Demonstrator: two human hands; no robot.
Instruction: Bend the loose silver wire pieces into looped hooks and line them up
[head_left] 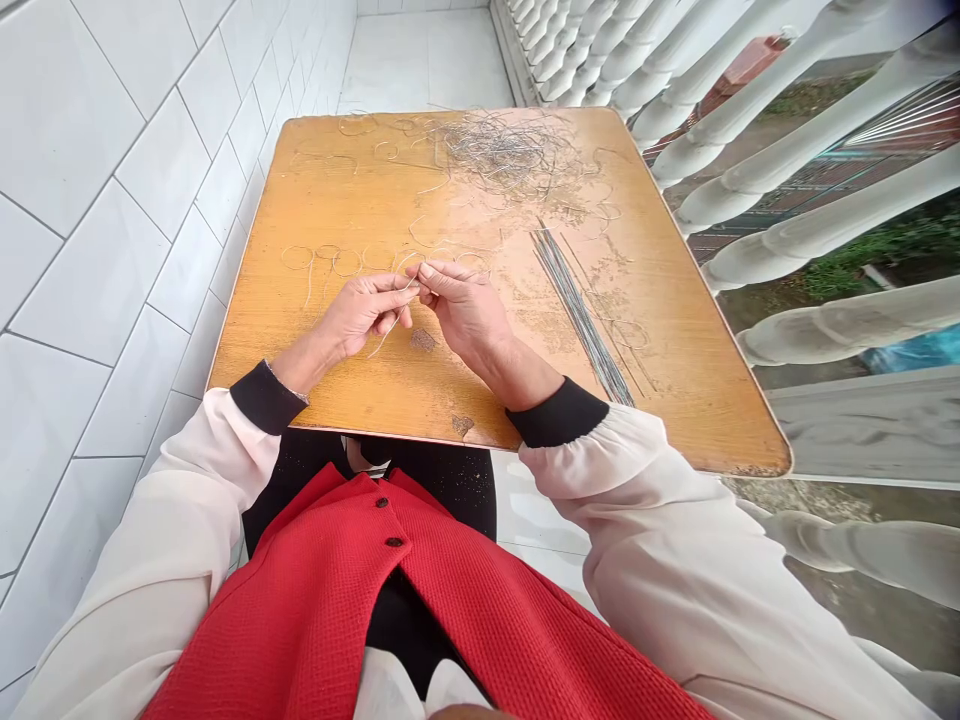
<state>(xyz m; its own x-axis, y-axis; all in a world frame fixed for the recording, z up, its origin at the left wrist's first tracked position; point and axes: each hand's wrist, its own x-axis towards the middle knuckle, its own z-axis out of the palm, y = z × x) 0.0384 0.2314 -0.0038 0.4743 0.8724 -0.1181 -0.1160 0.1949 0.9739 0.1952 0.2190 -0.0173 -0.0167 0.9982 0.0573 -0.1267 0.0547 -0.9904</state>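
Observation:
A thin piece of wire (391, 331) is pinched between my two hands above the near part of the wooden table (360, 390). My left hand (367, 308) grips it with thumb and fingers, and its loose end slants down toward me. My right hand (461, 305) closes on the wire's upper part, fingertips touching those of the left. Just beyond the hands lies a row of wire loops (346, 262) with tails. To the right of my right hand rests a bundle of straight wires (581, 315), with a bent, looped wire (628, 332) beside it.
A tangled heap of wire (502, 150) covers the table's far side, with loose curled strands around it. A white tiled wall (112, 240) runs along the left. White balusters (795, 230) stand close on the right, past the table edge.

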